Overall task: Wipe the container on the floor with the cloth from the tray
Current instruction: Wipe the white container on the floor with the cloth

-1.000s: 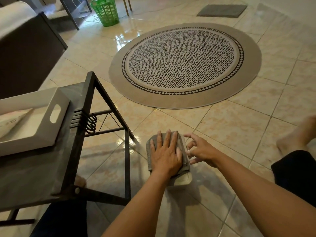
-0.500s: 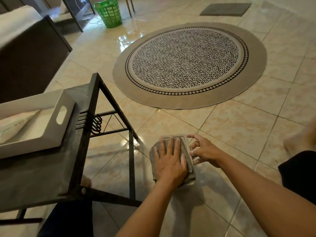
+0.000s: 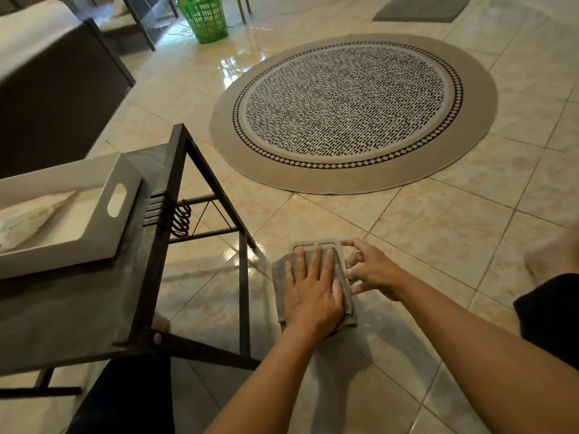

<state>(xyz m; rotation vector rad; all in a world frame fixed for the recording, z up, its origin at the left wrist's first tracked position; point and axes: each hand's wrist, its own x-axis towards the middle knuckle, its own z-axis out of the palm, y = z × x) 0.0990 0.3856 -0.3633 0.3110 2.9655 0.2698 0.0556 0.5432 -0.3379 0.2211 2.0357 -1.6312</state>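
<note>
A flat grey-beige container [image 3: 316, 244] lies on the tiled floor, mostly covered by a grey cloth [image 3: 279, 277]. My left hand [image 3: 311, 292] presses flat on the cloth with fingers spread, pinning it onto the container's lid. My right hand [image 3: 371, 270] grips the container's right edge with curled fingers, steadying it. Only the far rim of the container shows past the cloth. The white tray [image 3: 122, 220] sits on a dark table at the left.
The black metal table frame [image 3: 242, 277] stands just left of the container. A round patterned rug [image 3: 351, 111] lies beyond. A green basket [image 3: 203, 17] and a grey mat [image 3: 419, 9] are at the back. My foot [image 3: 551, 255] and dark-clothed knee are at right.
My left hand has slid the cloth back toward me over the container, uncovering its far rim. My right hand stays on the container's right edge.
</note>
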